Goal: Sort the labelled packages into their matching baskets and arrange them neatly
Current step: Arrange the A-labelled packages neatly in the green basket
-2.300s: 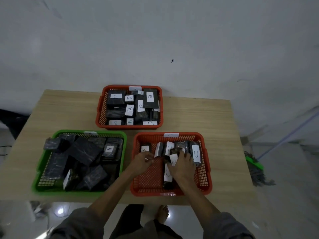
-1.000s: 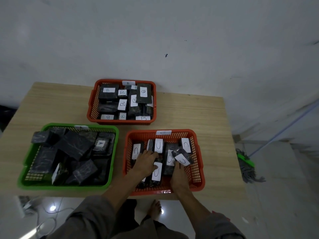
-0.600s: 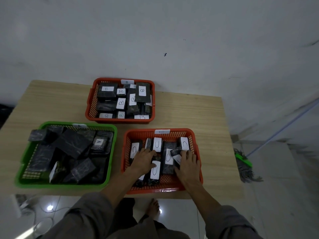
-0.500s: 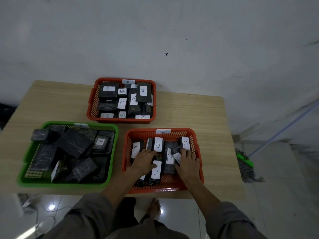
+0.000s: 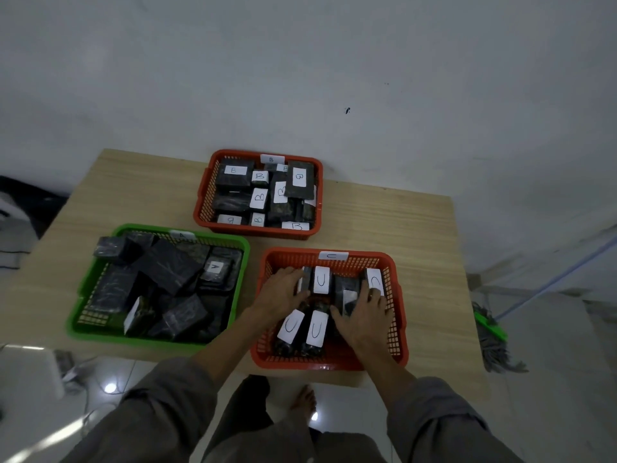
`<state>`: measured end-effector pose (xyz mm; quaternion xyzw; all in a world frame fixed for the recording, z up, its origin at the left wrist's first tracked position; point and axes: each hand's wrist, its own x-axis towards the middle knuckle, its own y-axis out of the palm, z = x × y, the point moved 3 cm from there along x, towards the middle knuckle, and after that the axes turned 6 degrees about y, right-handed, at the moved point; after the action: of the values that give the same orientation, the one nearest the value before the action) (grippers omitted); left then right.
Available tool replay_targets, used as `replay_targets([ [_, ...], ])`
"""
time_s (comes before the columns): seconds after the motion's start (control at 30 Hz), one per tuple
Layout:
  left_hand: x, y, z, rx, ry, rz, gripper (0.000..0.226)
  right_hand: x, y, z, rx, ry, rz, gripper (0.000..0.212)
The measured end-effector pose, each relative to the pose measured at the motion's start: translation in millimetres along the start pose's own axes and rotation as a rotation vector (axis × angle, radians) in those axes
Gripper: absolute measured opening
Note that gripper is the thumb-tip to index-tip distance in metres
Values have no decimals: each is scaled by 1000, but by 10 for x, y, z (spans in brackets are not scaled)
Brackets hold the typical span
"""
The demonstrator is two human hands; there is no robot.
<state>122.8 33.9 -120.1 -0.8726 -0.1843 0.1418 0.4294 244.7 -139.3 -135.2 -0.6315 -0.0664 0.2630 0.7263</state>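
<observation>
Both my hands are inside the near orange basket (image 5: 399, 315), tagged C, among several dark wrapped packages with white C labels. My left hand (image 5: 282, 290) lies flat over packages in the back left corner, fingers touching a standing package (image 5: 321, 279). My right hand (image 5: 365, 312) rests spread on the packages at the back right, fingertips against another labelled package (image 5: 374, 279). Two packages (image 5: 305, 327) lie side by side near the front. The far orange basket (image 5: 203, 208) holds B packages. The green basket (image 5: 78, 315) on the left holds a loose pile of dark packages.
The baskets sit on a light wooden table (image 5: 427, 228) against a grey wall. A broom with a green head (image 5: 490, 329) leans by the table's right edge. My bare feet (image 5: 305, 401) and a tiled floor show below the front edge.
My left hand slid from the basket's middle to its back left corner. My right hand shifted right and back onto the packages there. Two front packages now lie uncovered.
</observation>
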Motion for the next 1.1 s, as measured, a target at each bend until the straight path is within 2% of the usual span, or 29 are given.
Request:
replay_targets([
  [0.13,-65,-415,179,-48,-62,-133,31,78,-59,389,136,-101,-51,62],
  [0.27,-259,-817,503,-98,-192,-249,30,1,4,869,316,-206,6,31],
  [0.4,-430,-1130,907,-151,-240,-293,25,-156,145,1392,433,-303,170,24],
  [0.57,-525,-1437,1383,-188,-317,-275,24,-175,284,1967,428,-345,197,23],
  [0.7,-540,-1626,1738,-74,-274,-179,28,-109,328,2353,366,-378,109,15],
  [0.77,-518,-1679,1857,42,-207,-103,30,-90,364,2542,390,-364,125,16],
  [0.83,-490,-1717,1944,161,-160,-8,39,-78,388,2697,400,-338,120,21],
  [0.93,-464,-1691,2064,329,-138,190,60,-82,436,2850,277,-362,140,34],
  [1.03,-466,-1662,2150,361,-95,291,75,-113,493,2938,104,-382,239,54],
  [1.1,-481,-1644,2195,373,-45,365,92,-129,519,2947,85,-365,250,57],
])
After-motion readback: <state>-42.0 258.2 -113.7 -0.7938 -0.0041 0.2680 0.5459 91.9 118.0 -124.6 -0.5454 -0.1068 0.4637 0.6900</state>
